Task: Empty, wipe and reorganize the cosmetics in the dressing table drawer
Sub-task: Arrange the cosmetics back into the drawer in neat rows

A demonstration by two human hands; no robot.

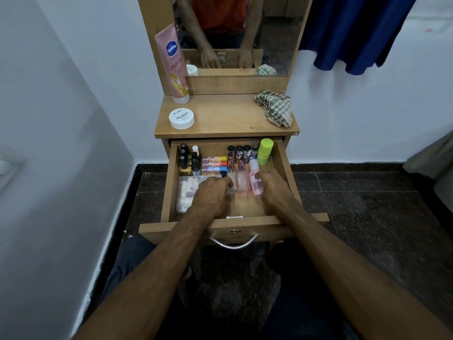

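Inside open drawer [171, 182], pink bottle [255, 185] touching right hand [274, 190]

Soft even light, edges bowed, hands blurred

Drawer [169, 182] showing light wood-grain laminate, smooth, semi-matt; counter [220, 116] same laminate, catching a soft sheen. Drawer handle [234, 242] looking polished metal, shiny. Nail polish remover tub [181, 118] showing matt white plastic. Vaseline tube [172, 67] looking soft pink plastic, slightly glossy. Checked cloth [275, 107] looking woven, crumpled, matt. Pink bottle [255, 180] appearing translucent glossy plastic; green container [265, 151] opaque smooth plastic. Nail polish bottles [187, 159] looking like glass with glossy black caps. Clear box [187, 192] looking transparent plastic. Mirror [235, 33] reflecting, glassy. Floor [367, 204] showing dark speckled polished stone. Blue fabric [353, 33] hanging matt.
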